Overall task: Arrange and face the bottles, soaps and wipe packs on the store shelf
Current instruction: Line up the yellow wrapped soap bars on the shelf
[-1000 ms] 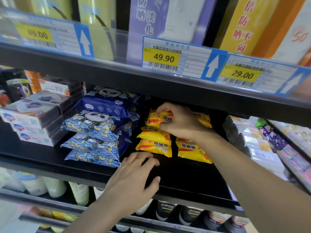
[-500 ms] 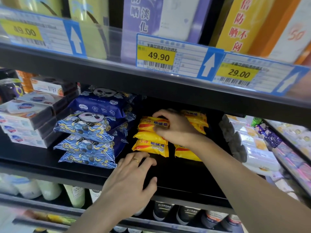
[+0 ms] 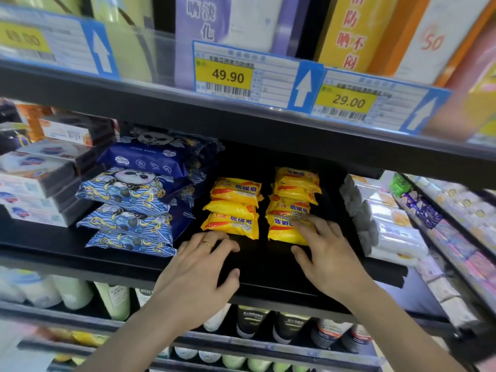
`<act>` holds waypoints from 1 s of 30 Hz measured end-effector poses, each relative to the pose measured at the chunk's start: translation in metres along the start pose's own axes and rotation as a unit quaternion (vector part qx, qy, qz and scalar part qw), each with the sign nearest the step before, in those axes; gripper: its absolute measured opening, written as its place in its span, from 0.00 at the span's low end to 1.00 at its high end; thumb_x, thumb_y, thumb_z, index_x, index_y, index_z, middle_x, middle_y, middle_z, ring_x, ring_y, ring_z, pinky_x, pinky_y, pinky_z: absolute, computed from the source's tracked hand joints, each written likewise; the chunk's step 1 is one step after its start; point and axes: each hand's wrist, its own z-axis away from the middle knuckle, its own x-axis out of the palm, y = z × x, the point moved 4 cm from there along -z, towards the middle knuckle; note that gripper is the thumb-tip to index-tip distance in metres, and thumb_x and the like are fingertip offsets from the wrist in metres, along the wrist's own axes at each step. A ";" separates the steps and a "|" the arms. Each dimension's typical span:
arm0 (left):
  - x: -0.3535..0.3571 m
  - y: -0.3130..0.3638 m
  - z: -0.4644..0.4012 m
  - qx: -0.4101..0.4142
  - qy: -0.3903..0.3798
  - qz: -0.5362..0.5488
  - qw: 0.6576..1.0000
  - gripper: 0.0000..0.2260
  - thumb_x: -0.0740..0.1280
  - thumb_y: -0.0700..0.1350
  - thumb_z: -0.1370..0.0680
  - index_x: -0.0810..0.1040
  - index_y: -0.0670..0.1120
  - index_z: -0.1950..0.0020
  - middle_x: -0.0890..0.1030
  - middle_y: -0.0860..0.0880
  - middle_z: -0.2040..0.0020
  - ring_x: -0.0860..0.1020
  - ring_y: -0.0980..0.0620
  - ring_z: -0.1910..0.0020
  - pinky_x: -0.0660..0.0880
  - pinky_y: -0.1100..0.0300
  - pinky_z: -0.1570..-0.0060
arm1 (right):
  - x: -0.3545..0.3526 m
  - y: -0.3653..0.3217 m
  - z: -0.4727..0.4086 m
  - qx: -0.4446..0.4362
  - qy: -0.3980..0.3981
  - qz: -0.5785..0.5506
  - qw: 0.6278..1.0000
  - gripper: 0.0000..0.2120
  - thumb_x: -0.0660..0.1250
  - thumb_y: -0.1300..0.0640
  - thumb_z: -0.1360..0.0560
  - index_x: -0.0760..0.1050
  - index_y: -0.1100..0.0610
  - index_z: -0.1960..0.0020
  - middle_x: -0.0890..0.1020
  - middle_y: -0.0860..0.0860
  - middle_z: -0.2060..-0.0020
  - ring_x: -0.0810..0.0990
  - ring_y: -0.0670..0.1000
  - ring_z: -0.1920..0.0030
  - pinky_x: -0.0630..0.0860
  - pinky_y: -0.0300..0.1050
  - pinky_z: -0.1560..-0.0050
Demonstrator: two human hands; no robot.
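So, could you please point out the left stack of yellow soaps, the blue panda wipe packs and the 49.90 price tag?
left soap stack (image 3: pixel 233 208): head view, middle bar.
panda wipe packs (image 3: pixel 126 194): head view, second pack's front.
49.90 price tag (image 3: pixel 227 76): head view, yellow price panel.

Mid-frame, two stacks of soft plastic soap packs (image 3: pixel 233 208) are bright yellow with a red-orange band and white lettering. To their left, the flat wipe packs (image 3: pixel 126 200) are dark blue, patterned with white-and-yellow waves and black-and-white panda faces. The metal shelf board (image 3: pixel 263 264) is plain black. Along the upper edge, paper price tags (image 3: pixel 243 76) are white and blue with yellow price blocks and white arrows.
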 end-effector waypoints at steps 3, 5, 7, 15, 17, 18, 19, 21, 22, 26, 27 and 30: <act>-0.002 0.001 0.001 -0.003 0.002 0.008 1.000 0.20 0.52 0.63 0.23 0.71 0.61 0.34 0.69 0.62 0.33 0.67 0.56 0.34 0.66 0.56 0.38 | 0.001 0.001 0.008 0.000 0.001 -0.030 1.000 0.24 0.70 0.51 0.22 0.71 0.46 0.27 0.71 0.50 0.28 0.71 0.59 0.36 0.74 0.56 0.36; -0.003 0.001 0.001 -0.006 -0.003 0.005 1.000 0.21 0.52 0.63 0.23 0.71 0.61 0.34 0.69 0.63 0.33 0.67 0.57 0.34 0.66 0.57 0.38 | 0.000 0.002 0.011 -0.003 -0.022 -0.057 0.998 0.24 0.71 0.53 0.22 0.71 0.44 0.28 0.71 0.48 0.29 0.72 0.57 0.38 0.72 0.52 0.37; -0.004 0.001 0.000 -0.013 -0.006 0.017 1.000 0.21 0.52 0.64 0.24 0.72 0.61 0.34 0.69 0.63 0.34 0.68 0.57 0.35 0.66 0.56 0.39 | -0.003 0.005 0.014 -0.012 -0.041 -0.094 0.995 0.24 0.72 0.55 0.23 0.72 0.43 0.30 0.73 0.45 0.32 0.74 0.55 0.40 0.72 0.50 0.39; -0.007 0.014 -0.007 -0.082 -0.003 0.142 0.986 0.08 0.63 0.59 0.19 0.78 0.62 0.42 0.74 0.64 0.39 0.69 0.57 0.38 0.68 0.53 0.36 | -0.018 0.000 0.036 -0.008 0.012 -0.140 0.990 0.18 0.75 0.53 0.24 0.76 0.44 0.36 0.71 0.43 0.44 0.76 0.47 0.48 0.76 0.41 0.45; -0.010 0.023 -0.008 -0.094 -0.002 0.195 0.976 0.08 0.61 0.59 0.18 0.79 0.62 0.45 0.77 0.64 0.43 0.71 0.58 0.40 0.69 0.54 0.39 | -0.022 -0.005 0.045 -0.009 0.046 -0.162 0.986 0.17 0.75 0.54 0.24 0.77 0.44 0.37 0.71 0.41 0.45 0.75 0.44 0.47 0.76 0.39 0.47; -0.012 0.028 -0.008 -0.102 -0.003 0.229 0.968 0.08 0.61 0.60 0.18 0.79 0.62 0.46 0.78 0.64 0.44 0.72 0.60 0.41 0.70 0.56 0.42 | -0.024 -0.008 0.049 -0.011 0.062 -0.176 0.982 0.17 0.75 0.54 0.24 0.77 0.44 0.37 0.70 0.40 0.44 0.75 0.43 0.47 0.76 0.38 0.47; -0.014 0.033 -0.008 -0.115 -0.007 0.269 0.956 0.10 0.61 0.63 0.19 0.80 0.62 0.46 0.80 0.64 0.46 0.74 0.62 0.42 0.70 0.59 0.44 | -0.028 -0.011 0.053 -0.014 0.077 -0.188 0.979 0.17 0.75 0.54 0.24 0.77 0.44 0.37 0.70 0.39 0.44 0.75 0.43 0.46 0.76 0.38 0.47; -0.018 0.041 -0.009 -0.147 -0.030 0.346 0.926 0.18 0.61 0.71 0.25 0.81 0.62 0.45 0.83 0.62 0.48 0.78 0.64 0.45 0.71 0.62 0.48 | -0.035 -0.019 0.061 -0.026 0.102 -0.205 0.973 0.18 0.75 0.54 0.23 0.76 0.44 0.36 0.70 0.39 0.42 0.76 0.44 0.44 0.77 0.39 0.47; -0.019 0.045 -0.010 -0.156 -0.048 0.383 0.909 0.22 0.62 0.73 0.27 0.82 0.61 0.45 0.84 0.62 0.48 0.80 0.64 0.46 0.73 0.61 0.47 | -0.038 -0.024 0.064 -0.034 0.109 -0.211 0.971 0.19 0.75 0.54 0.23 0.76 0.44 0.35 0.70 0.39 0.42 0.76 0.44 0.43 0.77 0.40 0.48; -0.022 0.064 -0.014 -0.157 -0.113 0.502 0.843 0.21 0.72 0.65 0.28 0.84 0.52 0.43 0.87 0.56 0.51 0.84 0.59 0.49 0.79 0.57 0.44 | -0.049 -0.042 0.075 -0.069 0.127 -0.220 0.965 0.21 0.74 0.55 0.23 0.74 0.44 0.32 0.71 0.42 0.40 0.75 0.46 0.40 0.78 0.43 0.49; -0.023 0.067 -0.014 -0.154 -0.115 0.517 0.834 0.20 0.72 0.61 0.28 0.84 0.51 0.42 0.88 0.54 0.50 0.85 0.56 0.47 0.79 0.57 0.44 | -0.051 -0.046 0.077 -0.075 0.133 -0.223 0.963 0.21 0.74 0.55 0.23 0.75 0.45 0.32 0.71 0.43 0.40 0.75 0.46 0.40 0.78 0.43 0.49; -0.025 0.067 -0.011 -0.142 -0.104 0.541 0.823 0.19 0.73 0.54 0.28 0.83 0.48 0.40 0.88 0.50 0.47 0.85 0.50 0.45 0.78 0.53 0.39 | -0.055 -0.050 0.082 -0.074 0.139 -0.239 0.958 0.23 0.75 0.55 0.24 0.74 0.45 0.31 0.70 0.43 0.37 0.75 0.46 0.38 0.78 0.41 0.48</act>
